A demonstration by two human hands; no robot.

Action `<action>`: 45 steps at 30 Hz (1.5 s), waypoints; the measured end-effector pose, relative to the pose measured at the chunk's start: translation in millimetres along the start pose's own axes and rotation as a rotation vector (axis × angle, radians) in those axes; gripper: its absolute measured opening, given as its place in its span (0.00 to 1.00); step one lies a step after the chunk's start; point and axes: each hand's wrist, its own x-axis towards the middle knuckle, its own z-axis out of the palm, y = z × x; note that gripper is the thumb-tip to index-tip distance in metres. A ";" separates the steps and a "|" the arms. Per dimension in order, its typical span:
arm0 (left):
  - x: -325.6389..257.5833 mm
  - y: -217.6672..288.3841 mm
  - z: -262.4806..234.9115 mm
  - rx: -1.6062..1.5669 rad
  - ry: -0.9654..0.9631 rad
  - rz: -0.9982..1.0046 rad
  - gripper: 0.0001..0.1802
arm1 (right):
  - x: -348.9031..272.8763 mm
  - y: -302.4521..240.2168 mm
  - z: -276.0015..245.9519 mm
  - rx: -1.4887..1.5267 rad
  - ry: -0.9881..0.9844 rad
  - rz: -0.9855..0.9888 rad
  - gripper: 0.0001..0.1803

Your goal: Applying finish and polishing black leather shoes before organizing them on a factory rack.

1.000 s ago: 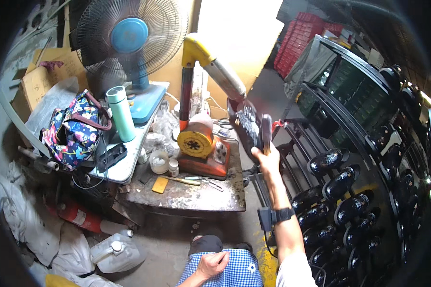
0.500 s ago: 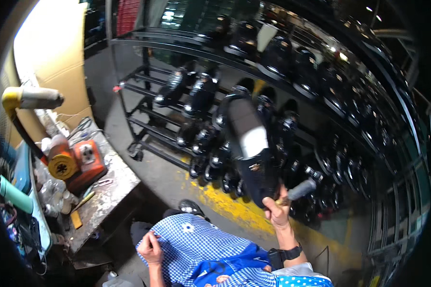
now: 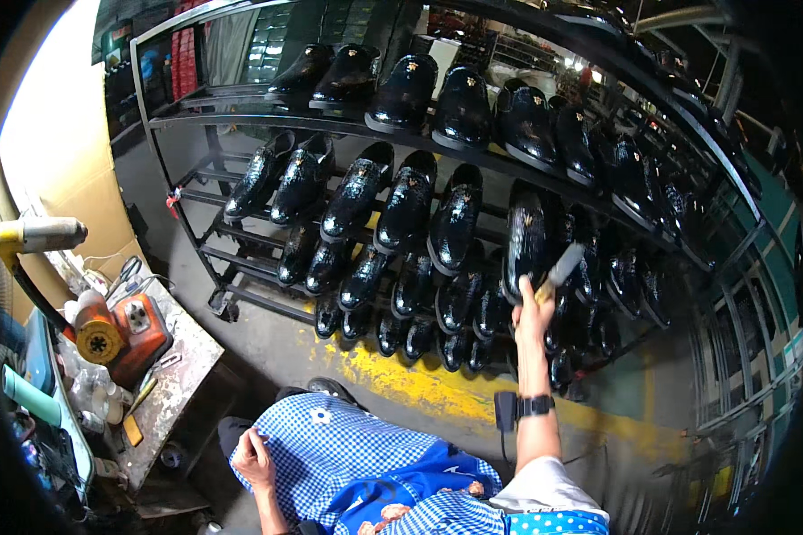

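Observation:
My right hand (image 3: 532, 314) reaches out to the middle level of a shoe rack, its thumb at the toe of a glossy black shoe (image 3: 526, 234) with a small gold ornament. The same hand also grips a short tool (image 3: 564, 266) with a tan handle and a pale grey end that points up and right; its exact kind is too blurred to tell. The shoe stands in line with other black shoes (image 3: 455, 218). My left hand (image 3: 253, 460) is closed, fingers curled, over the blue checked apron (image 3: 348, 446) at my lap; whatever it may hold is hidden.
The black metal rack (image 3: 241, 118) carries several rows of shiny black shoes. At the left, a worn bench (image 3: 183, 366) holds an orange machine (image 3: 143, 330), plastic bottles (image 3: 98, 392) and small tools. A yellow floor stripe (image 3: 393, 366) runs beneath the rack.
My right hand has carried the shoe away from me onto the rack, from a tilted hold with its inside showing. The view has shifted; my left hand stays curled by the apron.

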 end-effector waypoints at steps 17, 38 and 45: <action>2.5 9.3 19.3 0.108 -0.033 0.057 0.11 | 76.7 -11.9 -64.3 -0.098 0.180 0.355 0.31; 21.5 52.3 7.3 -0.527 -0.150 -0.405 0.15 | -111.7 60.8 -77.4 0.950 -0.726 0.888 0.34; 30.5 126.1 14.0 -0.838 -0.293 -0.445 0.34 | -163.1 66.5 -29.3 0.608 -0.907 1.317 0.27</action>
